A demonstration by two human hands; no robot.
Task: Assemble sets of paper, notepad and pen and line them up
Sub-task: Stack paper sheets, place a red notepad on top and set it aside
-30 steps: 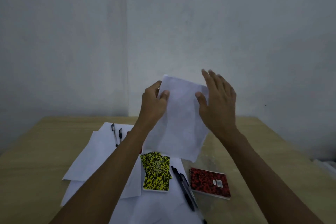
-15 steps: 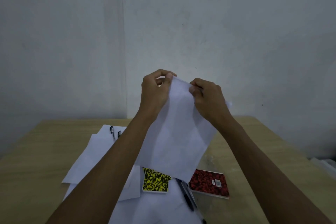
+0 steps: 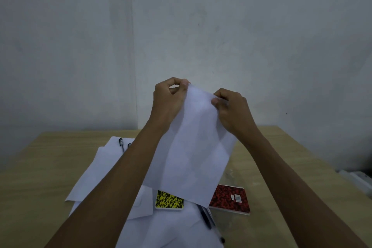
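Note:
I hold a white sheet of paper (image 3: 191, 153) up in the air over the table, hanging down from its top edge. My left hand (image 3: 169, 102) pinches the top left corner and my right hand (image 3: 231, 108) pinches the top right. Below the sheet lie a yellow-and-black notepad (image 3: 169, 200) and a red-and-black notepad (image 3: 231, 199), both partly hidden by the sheet. Dark pens (image 3: 207, 217) lie between them. Two more pens (image 3: 123, 144) rest on loose white sheets (image 3: 100, 167) at the far left.
The wooden table (image 3: 40, 177) stands against a pale wall (image 3: 201, 26). More white sheets (image 3: 171, 227) are spread under my arms near the front edge. Something pale (image 3: 356, 177) lies beyond the table's right edge.
My right hand went from open fingers against the sheet to a pinch on its top edge. Both hands lifted the sheet higher, and it now covers more of the notepads.

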